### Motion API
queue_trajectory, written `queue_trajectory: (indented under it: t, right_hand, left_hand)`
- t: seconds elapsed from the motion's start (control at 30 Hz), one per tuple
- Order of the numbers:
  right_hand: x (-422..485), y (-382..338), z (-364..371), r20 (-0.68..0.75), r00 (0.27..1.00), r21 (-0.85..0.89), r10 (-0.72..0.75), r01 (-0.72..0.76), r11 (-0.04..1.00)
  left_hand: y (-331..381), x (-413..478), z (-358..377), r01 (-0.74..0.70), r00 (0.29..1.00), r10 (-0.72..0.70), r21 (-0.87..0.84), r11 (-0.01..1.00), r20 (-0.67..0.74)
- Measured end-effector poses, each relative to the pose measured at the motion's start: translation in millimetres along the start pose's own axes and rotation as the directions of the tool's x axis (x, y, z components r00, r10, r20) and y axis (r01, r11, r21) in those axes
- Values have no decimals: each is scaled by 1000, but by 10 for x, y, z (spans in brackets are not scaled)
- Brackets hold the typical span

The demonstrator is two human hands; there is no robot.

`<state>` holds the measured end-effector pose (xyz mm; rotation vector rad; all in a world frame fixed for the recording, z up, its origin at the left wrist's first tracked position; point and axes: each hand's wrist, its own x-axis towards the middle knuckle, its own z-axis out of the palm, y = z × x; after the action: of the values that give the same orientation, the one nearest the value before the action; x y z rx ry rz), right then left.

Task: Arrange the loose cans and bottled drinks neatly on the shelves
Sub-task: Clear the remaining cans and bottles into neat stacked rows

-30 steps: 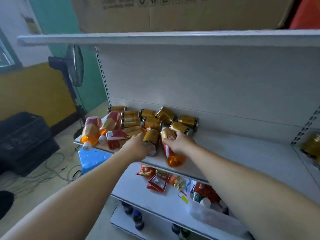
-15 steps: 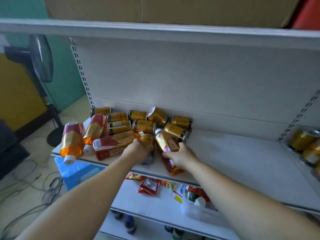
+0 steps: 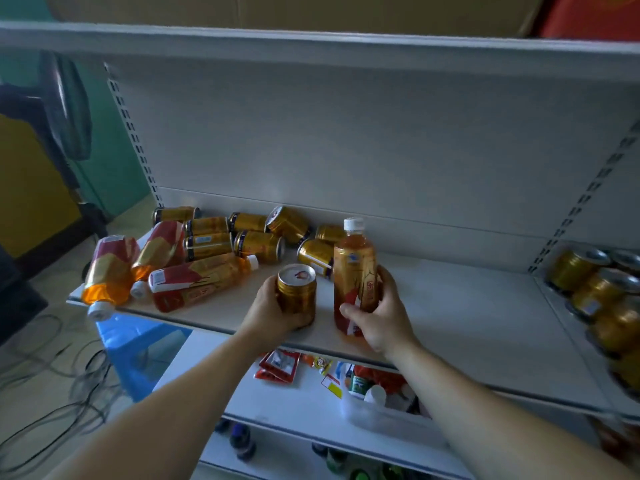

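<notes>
My left hand [image 3: 268, 311] grips a gold can [image 3: 296, 292] that stands upright near the front of the white shelf [image 3: 450, 317]. My right hand [image 3: 379, 318] grips an orange tea bottle [image 3: 355, 271] with a white cap, also upright, just right of the can. Behind them several gold cans [image 3: 258, 244] lie on their sides against the back panel. Three more tea bottles [image 3: 201, 278] lie tipped over at the shelf's left end, one [image 3: 109, 271] hanging over the front edge.
The shelf's right half is bare. Upright gold cans [image 3: 595, 289] stand on the neighbouring shelf at the far right. The lower shelf [image 3: 304, 403] holds snack packets and a plastic tub. A blue stool [image 3: 138, 351], floor cables and a fan stand at the left.
Both hands have lifted their items from lying to upright: the can in my left hand and the bottle in my right now stand on the shelf. The view shifted slightly right.
</notes>
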<state>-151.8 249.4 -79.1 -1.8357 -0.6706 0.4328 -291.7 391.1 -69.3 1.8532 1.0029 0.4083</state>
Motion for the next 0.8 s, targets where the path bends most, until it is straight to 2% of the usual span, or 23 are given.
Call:
queue_trajectory:
  t: [0.17,0.43,0.7,0.8]
  right_hand:
    - [-149,54,-162,-94,995,-79,12,-19,997]
    - [-369,-118,-167,-243,967,-99,74,-100,990]
    - [-982,-63,-536,-474,866,-62,158,-212,975]
    - [-1200,-55,-805,-541,819,-13,193,-237,971]
  left_hand:
    - [20,-27,140,-47,999,47,11,999,24]
    - [114,-57,222,-159,979,161,-23,987,122]
    - [319,-233,572,-194,910,222,-112,975,350]
    - [499,-416,791,-266,868,293,-122,956,402]
